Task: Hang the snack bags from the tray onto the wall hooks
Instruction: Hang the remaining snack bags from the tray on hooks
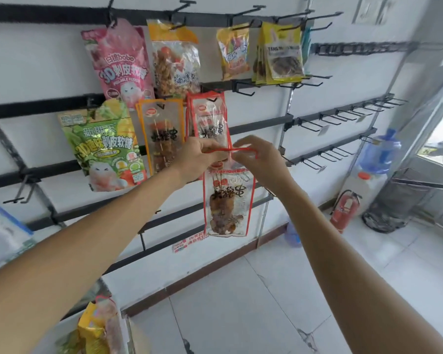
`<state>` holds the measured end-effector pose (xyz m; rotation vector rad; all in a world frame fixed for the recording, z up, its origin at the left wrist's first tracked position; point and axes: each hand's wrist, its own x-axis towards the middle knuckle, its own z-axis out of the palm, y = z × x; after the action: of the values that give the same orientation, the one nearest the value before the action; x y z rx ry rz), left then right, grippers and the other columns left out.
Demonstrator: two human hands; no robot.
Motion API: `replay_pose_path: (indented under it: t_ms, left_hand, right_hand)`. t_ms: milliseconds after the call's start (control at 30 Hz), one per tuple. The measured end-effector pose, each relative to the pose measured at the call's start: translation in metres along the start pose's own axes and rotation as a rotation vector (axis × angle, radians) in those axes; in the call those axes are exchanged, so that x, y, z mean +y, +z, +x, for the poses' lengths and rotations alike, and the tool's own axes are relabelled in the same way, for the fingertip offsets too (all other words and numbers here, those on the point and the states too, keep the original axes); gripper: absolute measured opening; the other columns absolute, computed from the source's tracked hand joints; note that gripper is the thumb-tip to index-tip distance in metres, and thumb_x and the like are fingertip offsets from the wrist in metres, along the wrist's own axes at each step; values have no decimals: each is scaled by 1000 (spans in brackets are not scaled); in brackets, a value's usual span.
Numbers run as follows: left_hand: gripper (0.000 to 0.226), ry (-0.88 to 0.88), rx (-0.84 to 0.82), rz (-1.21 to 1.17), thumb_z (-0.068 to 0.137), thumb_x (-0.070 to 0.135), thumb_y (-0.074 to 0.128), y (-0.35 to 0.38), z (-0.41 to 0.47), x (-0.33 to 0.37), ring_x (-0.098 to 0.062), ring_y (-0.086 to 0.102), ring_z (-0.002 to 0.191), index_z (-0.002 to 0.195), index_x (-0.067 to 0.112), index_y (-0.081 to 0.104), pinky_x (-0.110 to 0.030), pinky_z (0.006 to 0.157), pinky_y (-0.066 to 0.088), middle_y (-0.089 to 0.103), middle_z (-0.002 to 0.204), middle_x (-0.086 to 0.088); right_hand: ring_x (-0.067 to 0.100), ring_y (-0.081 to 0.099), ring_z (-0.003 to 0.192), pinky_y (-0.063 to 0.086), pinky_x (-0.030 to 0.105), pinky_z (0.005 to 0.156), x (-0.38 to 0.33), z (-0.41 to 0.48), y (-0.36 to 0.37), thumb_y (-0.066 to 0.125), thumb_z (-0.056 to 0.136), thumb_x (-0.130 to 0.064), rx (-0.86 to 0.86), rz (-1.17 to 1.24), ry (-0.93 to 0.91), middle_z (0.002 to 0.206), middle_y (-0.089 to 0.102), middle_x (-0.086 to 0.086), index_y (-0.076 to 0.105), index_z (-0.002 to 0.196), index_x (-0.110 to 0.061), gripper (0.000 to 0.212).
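A red-edged clear snack bag point(226, 203) with skewered meat hangs in mid-air in front of the wall rack. My left hand point(198, 157) pinches its top edge on the left, and my right hand point(256, 157) pinches the top edge on the right. Just above it, another red-edged bag point(210, 118) hangs on a hook. Beside that hangs an orange-edged bag point(161, 134). More snack bags point(97, 328) lie in a tray at the bottom left, partly hidden by my left arm.
Pink point(120, 62), green point(102, 146), nut point(174, 62) and yellow point(281, 54) bags hang on the black rack. Bare hooks point(330, 118) stick out to the right. A red extinguisher point(345, 208), a water jug point(379, 152) and a wire basket point(394, 205) stand on the tiled floor.
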<state>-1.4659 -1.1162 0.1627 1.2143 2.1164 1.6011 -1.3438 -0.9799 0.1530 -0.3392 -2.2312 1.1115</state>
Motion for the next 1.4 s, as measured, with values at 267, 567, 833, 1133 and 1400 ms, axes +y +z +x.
replay_pose_path:
  t_ms: [267, 567, 833, 1133, 1400]
  left_hand:
    - [4, 60, 77, -6, 86, 12, 74, -6, 48, -12, -3, 69, 75, 90, 13, 76, -15, 71, 52, 73, 80, 4]
    - [23, 553, 440, 508, 90, 14, 62, -19, 104, -33, -13, 59, 99, 112, 15, 67, -23, 86, 47, 64, 105, 3]
    - [47, 654, 189, 1010, 89, 10, 48, -38, 139, -68, -26, 40, 138, 135, 8, 57, -44, 114, 33, 48, 147, -8]
    - [52, 574, 365, 1167, 88, 7, 54, -34, 160, -71, -30, 35, 140, 140, 5, 50, -44, 120, 23, 46, 146, -12]
    - [58, 470, 419, 1365, 88, 15, 53, -17, 168, -76, -30, 33, 142, 143, 1, 46, -48, 121, 19, 44, 149, -14]
  right_hand:
    - [8, 65, 72, 53, 28, 68, 21, 59, 1, 67, 93, -20, -59, -11, -61, 75, 69, -9, 70, 88, -25, 7]
    - [25, 72, 87, 58, 41, 84, 39, 131, 2, 68, 91, -16, -45, 212, -12, 85, 76, 6, 74, 87, -17, 8]
    - [20, 73, 74, 59, 33, 68, 49, 198, 11, 59, 98, -11, -82, 312, 0, 88, 77, 8, 65, 103, -3, 11]
    - [14, 70, 66, 56, 27, 63, 65, 251, 35, 56, 97, -4, -228, 471, -114, 73, 73, 4, 67, 95, -8, 12]
    - [10, 68, 69, 54, 21, 66, 80, 271, 35, 59, 97, -7, -346, 531, -179, 77, 71, 7, 67, 97, 2, 12]
